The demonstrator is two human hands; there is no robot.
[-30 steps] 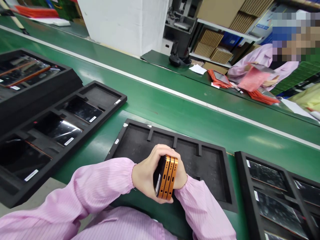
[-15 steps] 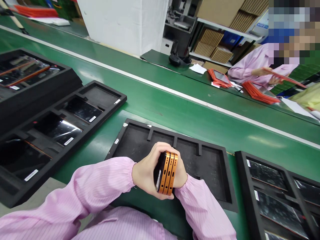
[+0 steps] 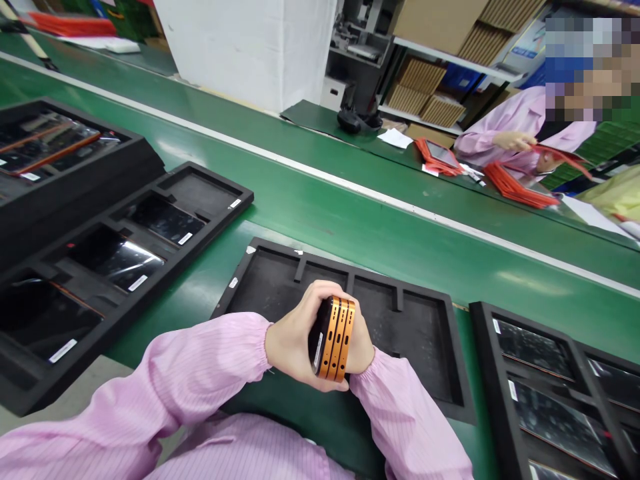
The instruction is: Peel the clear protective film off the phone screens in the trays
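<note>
Three smartphones (image 3: 338, 340) with orange metal edges stand face to face in a stack, their port ends turned up towards me. My left hand (image 3: 295, 337) wraps round the stack from the left, with fingers over the far side and the thumb near the lower end. From the right, my right hand (image 3: 361, 340) closes on the same stack; its fingers are mostly hidden behind the phones. A white label shows on the dark face of the leftmost phone. Both hands are above a black foam tray (image 3: 425, 353) with compartments, whose visible slots hold no phones.
At left, a foam tray (image 3: 200, 257) holds several phones, beside a taller stack of trays (image 3: 145, 157). Another phone tray (image 3: 493, 400) lies at right. Across the green bench (image 3: 310, 193), a co-worker in a pink sleeve (image 3: 500, 127) handles a red pouch near more red pouches (image 3: 517, 187).
The phones in my hands have risen and tipped slightly; both hands keep their grip. Across the bench, the co-worker's hands and the red pouch have shifted.
</note>
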